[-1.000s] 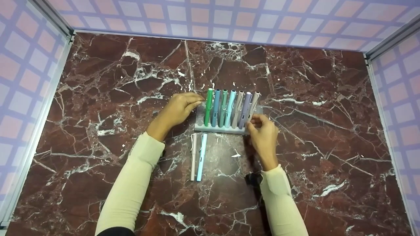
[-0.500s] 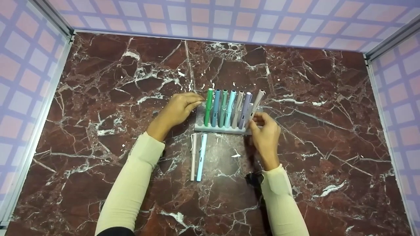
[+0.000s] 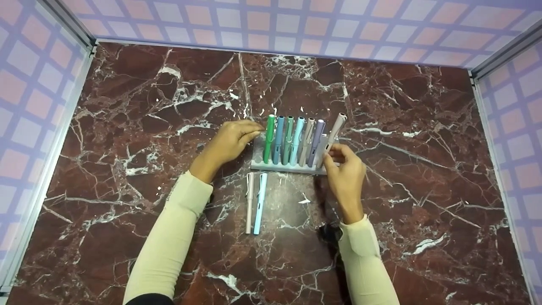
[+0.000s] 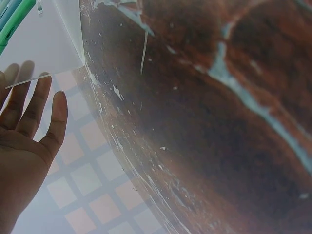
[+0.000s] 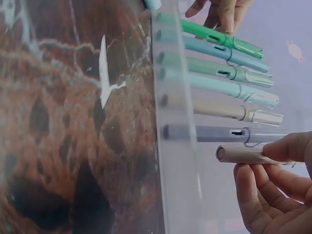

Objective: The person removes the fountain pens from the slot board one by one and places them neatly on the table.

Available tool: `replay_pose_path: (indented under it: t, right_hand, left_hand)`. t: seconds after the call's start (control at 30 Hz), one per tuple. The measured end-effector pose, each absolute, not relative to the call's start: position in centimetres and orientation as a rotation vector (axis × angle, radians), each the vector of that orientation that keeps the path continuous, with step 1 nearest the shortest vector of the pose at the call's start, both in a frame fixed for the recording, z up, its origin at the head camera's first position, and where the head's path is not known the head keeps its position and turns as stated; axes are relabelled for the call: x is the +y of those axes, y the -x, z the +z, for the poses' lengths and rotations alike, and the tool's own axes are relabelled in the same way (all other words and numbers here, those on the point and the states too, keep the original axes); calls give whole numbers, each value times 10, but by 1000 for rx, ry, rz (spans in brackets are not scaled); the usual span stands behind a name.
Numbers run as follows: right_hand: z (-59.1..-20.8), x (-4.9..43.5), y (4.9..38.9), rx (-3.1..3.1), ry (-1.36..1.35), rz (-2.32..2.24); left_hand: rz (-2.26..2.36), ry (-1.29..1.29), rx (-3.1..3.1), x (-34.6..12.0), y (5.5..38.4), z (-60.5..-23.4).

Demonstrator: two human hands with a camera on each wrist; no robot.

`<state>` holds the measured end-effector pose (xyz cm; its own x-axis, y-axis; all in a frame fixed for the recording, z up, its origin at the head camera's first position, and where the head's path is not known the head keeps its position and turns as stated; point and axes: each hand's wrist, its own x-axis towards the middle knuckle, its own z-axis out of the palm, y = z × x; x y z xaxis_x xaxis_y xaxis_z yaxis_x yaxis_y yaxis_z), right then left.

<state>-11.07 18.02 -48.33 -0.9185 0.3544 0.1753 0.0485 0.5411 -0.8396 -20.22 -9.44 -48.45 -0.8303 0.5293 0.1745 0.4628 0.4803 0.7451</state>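
A clear pen stand holds a row of capped pens, with a green pen at the left end and a purple pen towards the right. My left hand pinches the stand's left edge; in the left wrist view its fingers lie at the clear panel. My right hand holds a taupe pen between thumb and fingers, beside the purple one. It leans to the right, and in the right wrist view its lower end is apart from the stand's base.
A second taupe pen and a light blue pen lie side by side on the dark red marbled table, in front of the stand. Checkered panels enclose the back and sides.
My right hand has moved slightly right, drawing the taupe pen up and away from the purple pen, with more tilt. My left hand and the stand have stayed put.
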Motion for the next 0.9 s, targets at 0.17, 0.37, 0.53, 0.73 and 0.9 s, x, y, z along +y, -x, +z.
replay_pose_path:
  t: [0.17, 0.37, 0.53, 0.73, 0.9]
  right_hand:
    - [-477, 177, 106, -2465, 334, 1334]
    - [-473, 174, 100, -2454, 306, 1318]
    - [-469, 171, 95, -2457, 313, 1323]
    - [-468, 167, 90, -2459, 281, 1354]
    - [-469, 163, 87, -2454, 247, 1379]
  left_hand:
    - [1273, -860, 2630, -95, 202, -484]
    - [1254, -834, 2633, -94, 201, -483]
    - [1252, -833, 2634, -94, 201, -483]
    - [1262, -823, 2630, -94, 202, -483]
    - [1271, -820, 2630, -94, 202, -483]
